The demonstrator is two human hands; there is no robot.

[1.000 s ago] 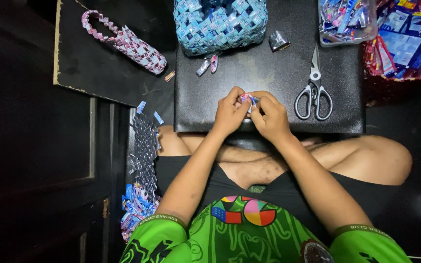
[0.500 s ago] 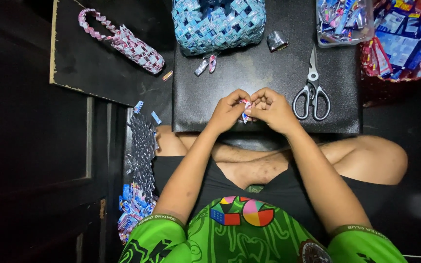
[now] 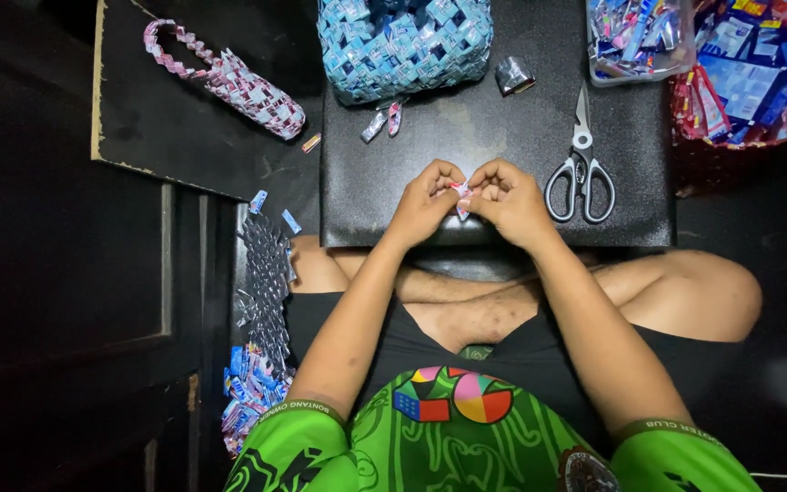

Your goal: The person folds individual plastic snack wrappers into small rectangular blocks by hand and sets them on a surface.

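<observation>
My left hand (image 3: 425,200) and my right hand (image 3: 505,199) meet over the near edge of a black board (image 3: 466,128) on my lap. Together they pinch a small folded wrapper strip (image 3: 461,195), pink and white, between the fingertips. Both hands have the fingers curled tight around it. Most of the strip is hidden by the fingers.
A blue woven wrapper basket (image 3: 403,41) stands at the board's far edge, two folded strips (image 3: 384,118) before it. Scissors (image 3: 580,164) lie right of my hands. A pink woven piece (image 3: 225,77) lies far left. Wrapper bins (image 3: 639,36) sit far right; a woven strip (image 3: 266,282) at my left knee.
The hands have drawn slightly closer together and turned the small folded strip between the fingertips. Everything else has stayed where it was.
</observation>
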